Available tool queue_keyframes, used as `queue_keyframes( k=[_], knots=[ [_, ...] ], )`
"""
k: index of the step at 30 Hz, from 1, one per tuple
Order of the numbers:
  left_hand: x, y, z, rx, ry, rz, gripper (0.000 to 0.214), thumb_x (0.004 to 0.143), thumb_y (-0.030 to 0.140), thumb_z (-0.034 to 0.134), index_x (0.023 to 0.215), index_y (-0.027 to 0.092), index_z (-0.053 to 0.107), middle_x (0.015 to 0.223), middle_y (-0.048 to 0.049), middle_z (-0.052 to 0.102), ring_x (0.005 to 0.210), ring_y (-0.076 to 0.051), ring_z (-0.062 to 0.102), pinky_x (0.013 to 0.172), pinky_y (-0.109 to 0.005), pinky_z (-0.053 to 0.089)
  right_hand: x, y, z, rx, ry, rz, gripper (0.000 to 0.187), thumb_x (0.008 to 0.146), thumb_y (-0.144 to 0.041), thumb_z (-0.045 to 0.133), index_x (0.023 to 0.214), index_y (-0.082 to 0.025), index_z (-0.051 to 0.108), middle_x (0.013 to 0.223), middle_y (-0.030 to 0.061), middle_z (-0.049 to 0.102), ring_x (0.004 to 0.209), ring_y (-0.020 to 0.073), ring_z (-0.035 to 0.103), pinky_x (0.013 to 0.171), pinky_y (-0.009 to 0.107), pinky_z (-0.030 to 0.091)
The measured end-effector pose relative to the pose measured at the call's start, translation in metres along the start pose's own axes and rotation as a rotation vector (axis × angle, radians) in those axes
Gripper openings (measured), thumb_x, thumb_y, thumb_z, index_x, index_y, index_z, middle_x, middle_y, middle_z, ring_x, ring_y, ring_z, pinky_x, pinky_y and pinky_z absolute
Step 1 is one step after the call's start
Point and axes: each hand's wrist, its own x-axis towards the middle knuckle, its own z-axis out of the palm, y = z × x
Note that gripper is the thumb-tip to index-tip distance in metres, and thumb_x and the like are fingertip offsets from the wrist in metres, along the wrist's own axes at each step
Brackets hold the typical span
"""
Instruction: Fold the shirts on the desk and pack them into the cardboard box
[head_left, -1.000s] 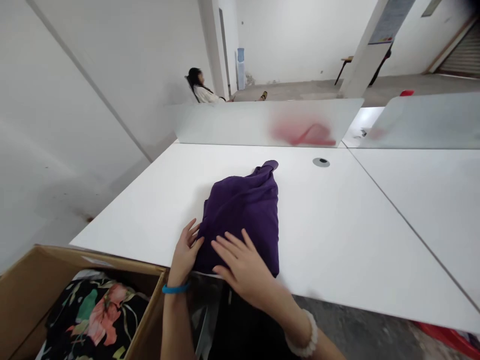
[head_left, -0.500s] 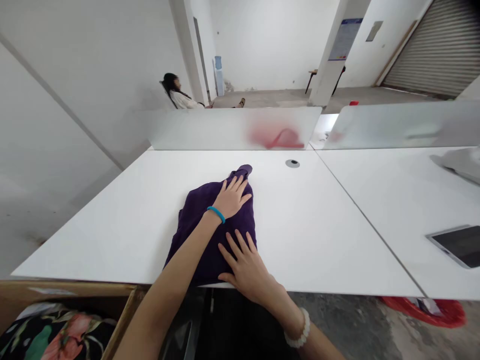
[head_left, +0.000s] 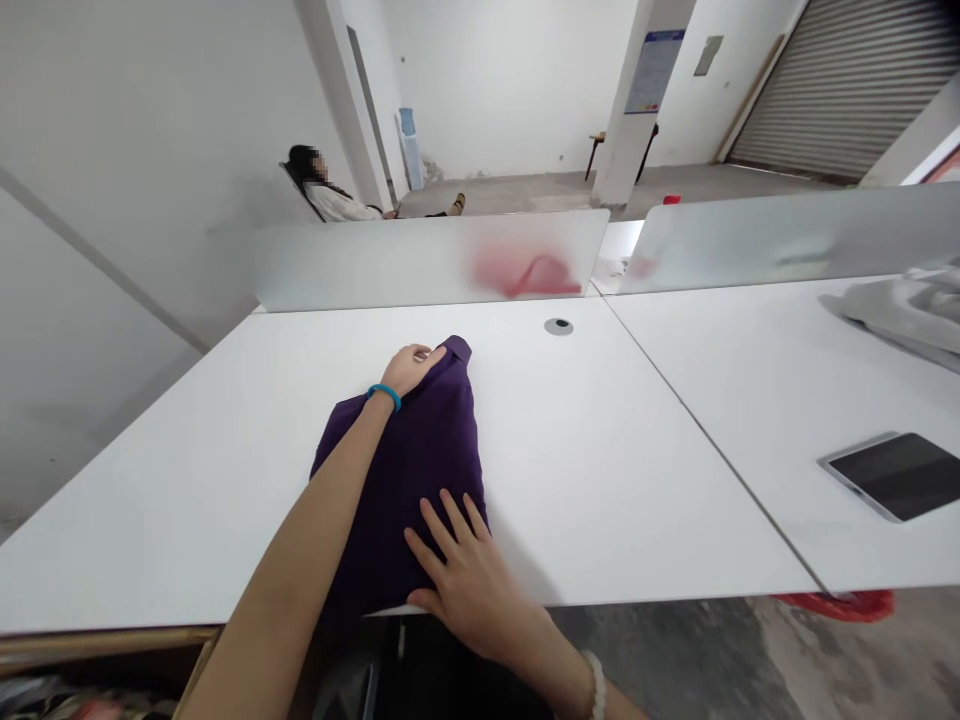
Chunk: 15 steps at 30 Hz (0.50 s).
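Observation:
A dark purple shirt point(head_left: 409, 480), folded, lies on the white table with its collar point(head_left: 457, 348) toward the back. At the collar's left side, my left hand point(head_left: 411, 368) has its fingers curled, pinching the cloth; the fingertips are partly hidden. A blue band circles that wrist. My right hand point(head_left: 469, 575) rests flat with fingers spread on the lower right part of the shirt, close to the table's front edge.
Frosted dividers point(head_left: 420, 260) stand along the back of the white table point(head_left: 600, 480). On the right lie a tablet point(head_left: 900, 475) and pale cloth point(head_left: 907, 305). An open cardboard box point(head_left: 112, 640) is at lower left. Beyond the divider a person point(head_left: 330, 195) sits.
My left hand has gone from lying flat on the shirt to curling at the collar's left side. My right hand stays spread on the lower part. The view has shifted slightly to the right.

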Motion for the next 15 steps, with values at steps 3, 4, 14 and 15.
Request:
queue_keyframes(
  k=[3, 4, 14, 15],
  knots=[
    [0.021, 0.001, 0.004, 0.035, -0.037, -0.022, 0.031, 0.079, 0.048, 0.051, 0.072, 0.02, 0.061, 0.08, -0.0068, 0.065, 0.088, -0.024, 0.058, 0.084, -0.033, 0.042, -0.001, 0.0, 0.0, -0.004, 0.011, -0.004, 0.059, 0.093, -0.051, 0.038, 0.142, -0.018, 0.035, 0.153, 0.0113, 0.022, 0.141, 0.0336, 0.013, 0.111, 0.055, 0.023],
    [0.026, -0.001, 0.006, 0.04, -0.034, -0.04, 0.03, 0.081, 0.045, 0.048, 0.068, 0.02, 0.059, 0.077, -0.0072, 0.064, 0.087, -0.025, 0.058, 0.084, -0.034, 0.041, -0.002, 0.0, 0.001, -0.008, 0.015, -0.005, 0.06, 0.093, -0.05, 0.039, 0.143, -0.017, 0.035, 0.153, 0.0116, 0.022, 0.141, 0.0336, 0.013, 0.111, 0.055, 0.024],
    [0.029, -0.034, 0.01, -0.177, -0.084, -0.088, 0.034, 0.081, 0.039, 0.036, 0.084, 0.016, 0.062, 0.084, -0.0041, 0.067, 0.08, -0.017, 0.057, 0.077, -0.026, 0.044, -0.004, 0.002, 0.0, -0.01, -0.008, -0.005, 0.06, 0.092, -0.046, 0.045, 0.143, -0.017, 0.034, 0.153, 0.0115, 0.02, 0.141, 0.0339, 0.011, 0.111, 0.054, 0.026],
    [0.03, -0.034, 0.007, -0.197, -0.077, -0.099, 0.039, 0.082, 0.04, 0.032, 0.084, 0.015, 0.062, 0.083, -0.0047, 0.067, 0.079, -0.017, 0.058, 0.075, -0.026, 0.044, -0.004, 0.002, 0.0, -0.005, -0.014, -0.005, 0.06, 0.092, -0.046, 0.044, 0.143, -0.017, 0.034, 0.153, 0.0117, 0.02, 0.141, 0.034, 0.011, 0.111, 0.054, 0.026]
  ],
)
